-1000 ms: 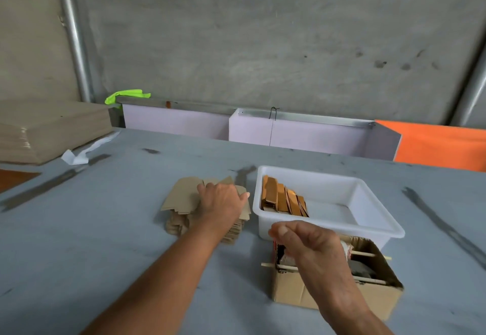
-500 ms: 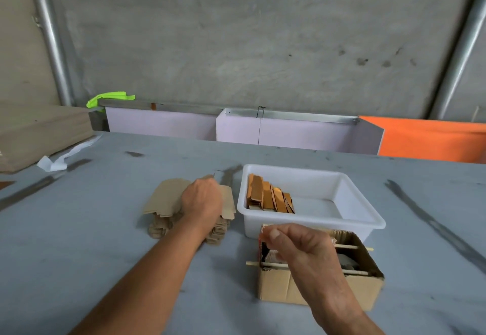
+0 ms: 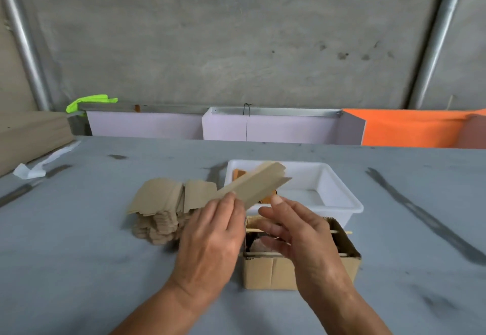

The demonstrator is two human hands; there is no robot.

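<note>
My left hand (image 3: pixel 213 237) pinches one flat tan cardboard piece (image 3: pixel 259 183) by its lower end and holds it tilted up over the white tray (image 3: pixel 339 190). A stack of the same cardboard pieces (image 3: pixel 168 203) lies on the grey table to the left of that hand. My right hand (image 3: pixel 297 232) hovers beside the piece with fingers spread, its thumb near the piece's lower edge, above a small open cardboard box (image 3: pixel 273 271). Orange-brown folded pieces (image 3: pixel 239 174) in the tray are mostly hidden behind the lifted piece.
Thin wooden sticks (image 3: pixel 342 232) cross the open box. A white paper strip (image 3: pixel 34 169) and a thick board stack (image 3: pixel 29 134) lie at the far left. Lilac panels (image 3: pixel 276 129) and an orange sheet (image 3: pixel 410 129) stand behind the table's far edge.
My left hand has lifted one cardboard piece off the stack and brought it up toward the tray. My right hand has opened and risen from the box toward the piece.
</note>
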